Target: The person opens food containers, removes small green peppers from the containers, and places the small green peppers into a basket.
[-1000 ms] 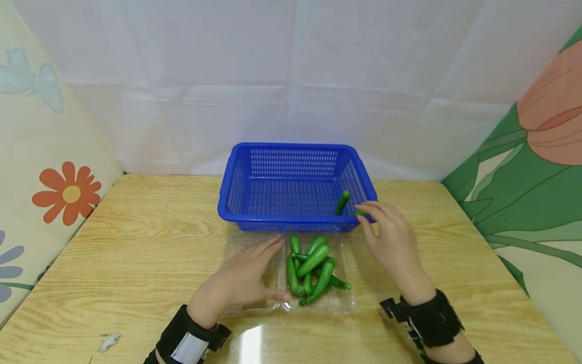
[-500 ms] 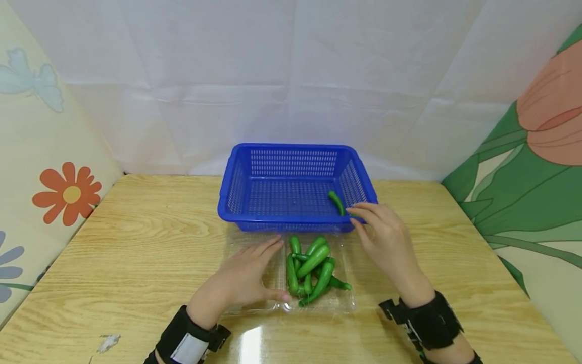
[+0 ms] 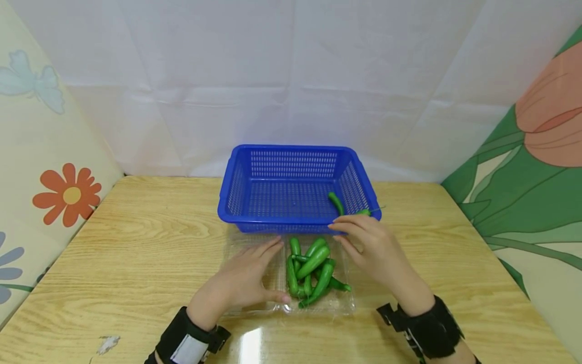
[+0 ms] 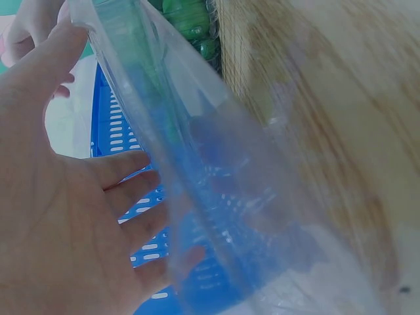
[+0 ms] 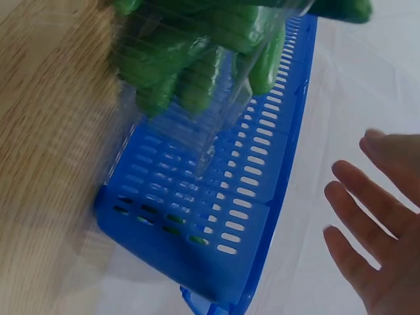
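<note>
My left hand (image 3: 247, 273) is spread over the left half of a clear plastic clamshell box (image 3: 343, 303). Its thumb lies at the box's front edge and its fingers reach the back edge. Several green chili peppers (image 3: 313, 263) are piled in the box's right half. Over the front right rim of the blue basket (image 3: 291, 221) hovers my right hand (image 3: 375, 247), fingers apart and holding nothing. Inside the basket, one green chili (image 3: 336, 203) lies near the right wall; another chili (image 3: 362, 212) shows partly above the hand, its thin stem crossing the rim.
The basket stands right behind the box on a wooden table (image 3: 159, 237). A white cloth (image 3: 291, 76) hangs behind it. Flower-painted panels (image 3: 68, 192) border both sides. A band with a camera (image 3: 427, 328) wraps each wrist.
The right hand has let go of a chili in the basket's front right corner and drawn back toward the box. The other chili there has shifted and tipped over. The left hand has stayed put.
</note>
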Available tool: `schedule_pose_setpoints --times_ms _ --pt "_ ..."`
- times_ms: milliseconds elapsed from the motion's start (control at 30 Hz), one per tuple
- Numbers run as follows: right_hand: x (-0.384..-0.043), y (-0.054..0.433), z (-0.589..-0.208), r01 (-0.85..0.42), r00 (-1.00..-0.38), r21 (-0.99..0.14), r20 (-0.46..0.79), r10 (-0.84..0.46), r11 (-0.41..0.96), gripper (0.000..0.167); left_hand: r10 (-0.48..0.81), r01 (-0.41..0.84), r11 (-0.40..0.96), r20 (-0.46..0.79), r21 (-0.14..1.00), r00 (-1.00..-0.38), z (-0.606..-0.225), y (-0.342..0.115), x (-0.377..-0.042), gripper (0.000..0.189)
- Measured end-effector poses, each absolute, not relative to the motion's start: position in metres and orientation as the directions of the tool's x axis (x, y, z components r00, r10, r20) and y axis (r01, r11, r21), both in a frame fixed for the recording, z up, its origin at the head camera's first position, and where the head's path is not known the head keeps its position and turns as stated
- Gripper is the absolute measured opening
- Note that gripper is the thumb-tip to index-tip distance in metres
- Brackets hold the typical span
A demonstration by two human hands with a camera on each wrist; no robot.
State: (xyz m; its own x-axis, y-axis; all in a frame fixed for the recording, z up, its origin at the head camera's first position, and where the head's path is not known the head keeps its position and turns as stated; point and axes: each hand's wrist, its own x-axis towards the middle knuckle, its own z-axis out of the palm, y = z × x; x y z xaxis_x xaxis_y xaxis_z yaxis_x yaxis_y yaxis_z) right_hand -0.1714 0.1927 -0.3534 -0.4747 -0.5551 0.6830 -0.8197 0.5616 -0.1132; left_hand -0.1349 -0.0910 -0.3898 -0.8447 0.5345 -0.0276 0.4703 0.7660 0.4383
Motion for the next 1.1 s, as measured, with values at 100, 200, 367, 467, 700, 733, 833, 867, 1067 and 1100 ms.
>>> schedule_pose_setpoints --times_ms 100,200,367,467,700,733,833,867,1067,1100 --pt "-0.168 0.19 -0.353 -0.834 -0.48 -0.133 0.655 -0.584 0.536 0.026 0.535 0.471 0.766 -0.027 0.438 -0.845 -0.39 -0.091 -0.135 0.11" --pt "-0.164 0.188 -0.353 -0.839 -0.495 -0.154 0.614 -0.615 0.522 0.036 0.534 0.47 0.767 -0.028 0.438 -0.845 -0.39 -0.091 -0.135 0.11" --pt "-0.16 0.185 -0.354 -0.828 -0.535 -0.187 0.542 -0.648 0.528 0.04 0.533 0.467 0.768 -0.032 0.438 -0.846 -0.39 -0.091 -0.135 0.11" --pt "-0.158 0.184 -0.354 -0.814 -0.565 -0.201 0.494 -0.661 0.545 0.044 0.533 0.466 0.767 -0.034 0.441 -0.846 -0.39 -0.091 -0.135 0.109" --pt "-0.154 0.181 -0.355 -0.771 -0.633 -0.219 0.372 -0.679 0.598 0.05 0.531 0.461 0.767 -0.038 0.445 -0.846 -0.389 -0.091 -0.135 0.109" --pt "-0.153 0.181 -0.355 -0.761 -0.646 -0.228 0.35 -0.679 0.607 0.051 0.531 0.461 0.768 -0.039 0.444 -0.846 -0.389 -0.091 -0.135 0.109" --pt "-0.152 0.18 -0.355 -0.727 -0.687 -0.257 0.274 -0.673 0.637 0.055 0.531 0.461 0.769 -0.041 0.444 -0.846 -0.389 -0.091 -0.135 0.109" --pt "-0.152 0.179 -0.355 -0.717 -0.697 -0.263 0.251 -0.672 0.645 0.056 0.531 0.46 0.769 -0.041 0.444 -0.846 -0.389 -0.091 -0.135 0.109" --pt "-0.152 0.177 -0.356 -0.71 -0.701 -0.264 0.187 -0.688 0.652 0.057 0.53 0.464 0.768 -0.032 0.442 -0.847 -0.39 -0.091 -0.135 0.109" --pt "-0.152 0.177 -0.356 -0.712 -0.699 -0.266 0.185 -0.691 0.65 0.057 0.53 0.464 0.768 -0.031 0.441 -0.847 -0.39 -0.091 -0.135 0.109"
